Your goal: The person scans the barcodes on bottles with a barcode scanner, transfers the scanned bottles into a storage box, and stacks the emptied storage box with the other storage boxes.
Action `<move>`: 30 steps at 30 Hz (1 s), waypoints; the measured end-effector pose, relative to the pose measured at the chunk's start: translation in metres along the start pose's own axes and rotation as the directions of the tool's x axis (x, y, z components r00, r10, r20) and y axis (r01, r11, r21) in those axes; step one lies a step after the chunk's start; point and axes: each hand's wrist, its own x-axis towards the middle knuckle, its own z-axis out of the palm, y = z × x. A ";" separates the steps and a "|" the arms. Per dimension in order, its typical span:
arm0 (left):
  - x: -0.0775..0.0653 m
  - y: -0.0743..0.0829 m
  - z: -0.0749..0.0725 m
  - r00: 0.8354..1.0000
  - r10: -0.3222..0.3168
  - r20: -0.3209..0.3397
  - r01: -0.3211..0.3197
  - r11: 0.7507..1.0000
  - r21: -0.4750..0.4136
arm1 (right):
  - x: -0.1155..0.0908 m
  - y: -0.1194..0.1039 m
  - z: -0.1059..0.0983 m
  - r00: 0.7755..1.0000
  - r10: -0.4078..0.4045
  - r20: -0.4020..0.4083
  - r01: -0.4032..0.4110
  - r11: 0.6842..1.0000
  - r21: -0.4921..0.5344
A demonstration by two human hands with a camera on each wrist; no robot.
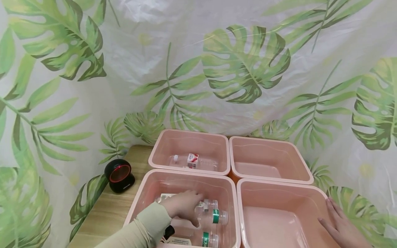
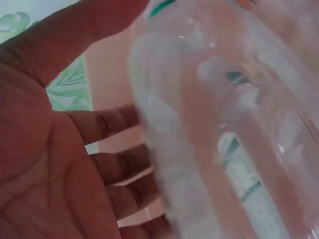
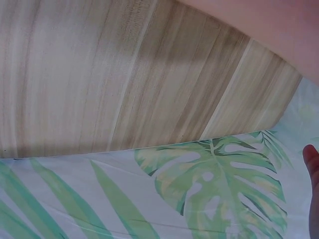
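Observation:
My left hand [image 1: 184,205] is down inside the front left pink bin [image 1: 234,206], among several clear plastic bottles. In the left wrist view its thumb and fingers [image 2: 109,122] stand on two sides of a clear plastic bottle [image 2: 179,129], holding it; the fingertips are hidden behind it. A bottle with a green neck band [image 1: 216,216] lies beside the hand, and another green-banded bottle [image 1: 206,239] is nearer the front. Over at the front right bin [image 1: 271,193], my right hand [image 1: 344,225] rests at the right rim with fingers straight and thumb toward the inside.
Behind stand a back left bin [image 1: 189,134] with a lying clear bottle [image 1: 193,161] in it, and a back right bin [image 1: 263,141]. A black round device [image 1: 119,175] sits on the wooden table [image 1: 105,210]. Leaf-patterned sheeting [image 1: 186,86] hangs behind and around the table.

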 end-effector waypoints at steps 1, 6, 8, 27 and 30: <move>0.000 0.000 0.002 1.000 -0.006 -0.003 0.006 1.000 0.020 | 0.000 0.001 0.000 1.000 -0.005 -0.003 0.005 1.000 0.002; 0.000 -0.005 0.008 0.999 -0.027 -0.027 0.030 0.992 0.123 | -0.001 0.002 0.001 1.000 -0.012 -0.008 0.012 1.000 0.000; 0.000 -0.007 0.007 0.999 -0.029 -0.045 0.036 0.984 0.174 | 0.000 0.001 0.000 1.000 -0.002 0.004 0.002 1.000 0.003; -0.010 -0.032 -0.038 0.928 -0.135 -0.347 -0.205 0.591 -0.780 | 0.001 -0.004 -0.003 1.000 0.017 0.023 -0.017 1.000 0.006; -0.012 -0.035 -0.041 0.934 -0.133 -0.332 -0.265 0.365 -0.893 | 0.001 -0.004 -0.002 1.000 -0.015 -0.022 0.015 1.000 -0.009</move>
